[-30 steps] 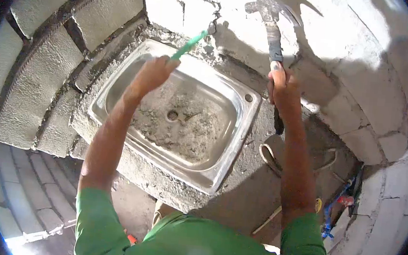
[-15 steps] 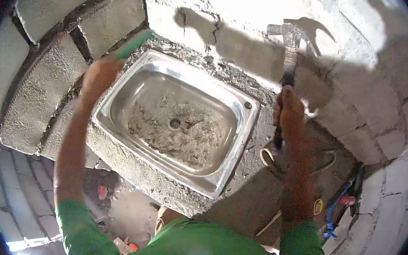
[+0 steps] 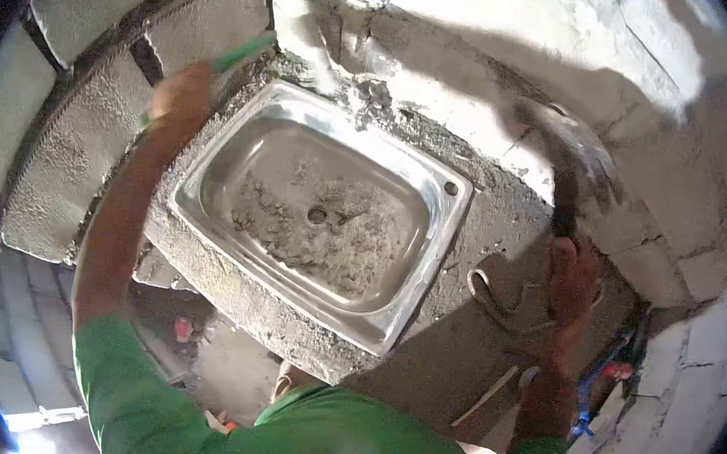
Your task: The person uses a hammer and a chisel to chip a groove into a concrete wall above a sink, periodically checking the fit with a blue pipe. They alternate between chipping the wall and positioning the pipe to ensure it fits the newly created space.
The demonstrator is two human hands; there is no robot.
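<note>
My left hand [image 3: 181, 95] is closed around a green bar-like tool [image 3: 246, 51], probably a chisel. Its far end reaches the wall corner above the sink's upper left, and a short green end sticks out below my fist. In my right hand [image 3: 573, 271] is a claw hammer [image 3: 579, 155], gripped by its dark handle right of the sink, its head blurred by motion. Between my arms a steel sink [image 3: 389, 333] sits in the rough mortar counter, with grey rubble and dust in its basin around the drain.
Block walls [image 3: 217, 20] rise behind and to the left. On the counter's right lie a looped strap [image 3: 483, 294] and a thin wooden stick [image 3: 485, 396]. Blue and red items [image 3: 616, 370] are at the far right. A red object [image 3: 184, 329] lies below on the left.
My right hand and the hammer have swung right and down, away from the chisel-like tool. My left hand has shifted slightly up with its tool.
</note>
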